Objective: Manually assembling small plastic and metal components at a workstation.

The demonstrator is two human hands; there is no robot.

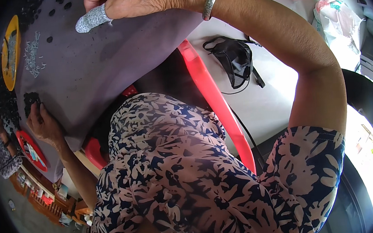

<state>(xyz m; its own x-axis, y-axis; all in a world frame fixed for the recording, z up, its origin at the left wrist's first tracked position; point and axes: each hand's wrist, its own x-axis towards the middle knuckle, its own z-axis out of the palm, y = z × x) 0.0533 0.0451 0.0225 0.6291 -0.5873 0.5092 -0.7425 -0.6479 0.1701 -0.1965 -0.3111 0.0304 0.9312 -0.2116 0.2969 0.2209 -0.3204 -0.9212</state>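
Black pieces (pixel 31 100) at left are touched by the left hand (pixel 45 124), its grip unclear; farther away, the right hand (pixel 138 1), one digit in grey fabric (pixel 92 19), is cropped, grip hidden.

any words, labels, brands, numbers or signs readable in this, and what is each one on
No text can be read.
Pale plastic bag: red and green marks, too blurred to read.
Small items on the wooden furniture: too small to tell whether they bear print.
Grey finger cover on the right hand: no lettering visible.
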